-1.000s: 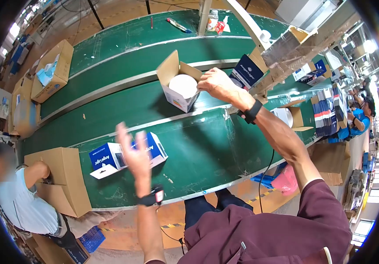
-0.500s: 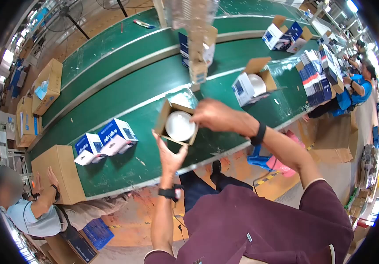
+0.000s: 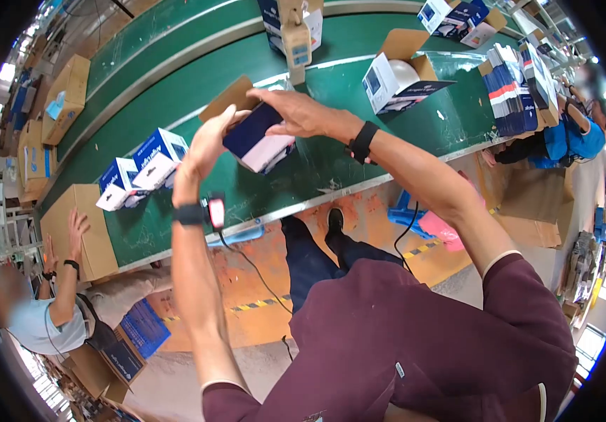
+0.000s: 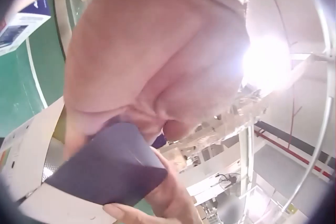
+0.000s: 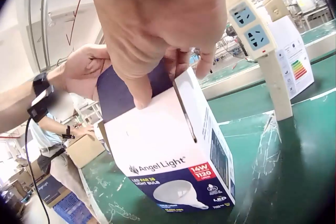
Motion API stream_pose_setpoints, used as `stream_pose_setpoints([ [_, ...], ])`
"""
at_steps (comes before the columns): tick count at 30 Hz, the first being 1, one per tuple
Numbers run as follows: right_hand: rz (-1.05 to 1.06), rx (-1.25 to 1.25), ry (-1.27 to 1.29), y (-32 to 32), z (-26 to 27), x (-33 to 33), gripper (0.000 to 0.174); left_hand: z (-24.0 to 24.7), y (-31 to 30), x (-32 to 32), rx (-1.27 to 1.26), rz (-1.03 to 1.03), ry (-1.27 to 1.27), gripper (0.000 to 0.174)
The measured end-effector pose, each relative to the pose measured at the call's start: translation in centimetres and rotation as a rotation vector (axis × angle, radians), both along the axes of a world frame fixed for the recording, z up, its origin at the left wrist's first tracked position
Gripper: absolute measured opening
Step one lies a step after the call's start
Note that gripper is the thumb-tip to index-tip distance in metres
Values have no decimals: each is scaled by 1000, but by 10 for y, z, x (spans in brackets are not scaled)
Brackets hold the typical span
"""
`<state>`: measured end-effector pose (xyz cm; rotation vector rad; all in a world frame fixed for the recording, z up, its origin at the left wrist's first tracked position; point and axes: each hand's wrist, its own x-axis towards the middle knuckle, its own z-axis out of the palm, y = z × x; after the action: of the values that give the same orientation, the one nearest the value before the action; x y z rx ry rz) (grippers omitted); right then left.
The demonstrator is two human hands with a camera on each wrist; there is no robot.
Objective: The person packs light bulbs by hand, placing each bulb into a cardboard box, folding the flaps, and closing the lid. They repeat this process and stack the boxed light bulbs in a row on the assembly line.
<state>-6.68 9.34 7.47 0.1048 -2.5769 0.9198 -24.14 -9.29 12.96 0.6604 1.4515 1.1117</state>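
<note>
Both hands are at a light bulb box (image 3: 264, 152) above the green bench. The left hand (image 3: 204, 146) grips its left side near the top, beside a raised brown flap (image 3: 227, 100). From the right, the right hand (image 3: 306, 114) holds the top, with its thumb on the dark blue flap. In the right wrist view, the right thumb lies on the white panel of the box (image 5: 168, 150), while the left hand (image 5: 86, 69) touches the blue flap (image 5: 119, 95). The left wrist view shows the blue flap (image 4: 110, 166) below the left hand (image 4: 152, 40). The inside of the box is hidden.
Two blue-and-white boxes (image 3: 158, 160) stand left on the bench (image 3: 232, 200). An open box with a white bulb (image 3: 384, 88) stands right, near stacked flat cartons (image 3: 510, 95). A socket post (image 3: 297, 46) rises behind. Another person (image 3: 46, 313) touches a large carton (image 3: 95, 235).
The left hand has moved from the box's near side to its left upper side. A dark blue flap now covers the white bulb that showed inside. The right hand has shifted onto the box's top.
</note>
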Motion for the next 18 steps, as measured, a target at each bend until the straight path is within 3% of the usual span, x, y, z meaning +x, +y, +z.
stream_pose_setpoints([
  [2,-73,24,0,-7,-4,3,96,-15,13,-19,-165,-91,-30,46],
  [4,-148,-4,-37,-10,-6,5,98,-21,23,-28,-159,-86,-191,37],
  [8,-249,-101,-98,-18,-8,4,77,-35,28,-43,-155,-142,-344,29],
  [9,-283,-141,-87,-20,-5,4,62,-42,28,-48,-170,-133,-318,29],
  [12,-375,-105,-234,-25,5,4,53,-22,26,-40,-147,-270,-207,31],
  [13,-400,-99,-172,-29,1,3,48,-17,29,-38,-147,-287,-212,28],
  [16,-391,-120,-98,-31,-7,4,51,-21,37,-45,-168,-361,-45,20],
  [18,-299,-96,-98,-25,-6,7,68,-30,38,-46,-158,-460,67,19],
])
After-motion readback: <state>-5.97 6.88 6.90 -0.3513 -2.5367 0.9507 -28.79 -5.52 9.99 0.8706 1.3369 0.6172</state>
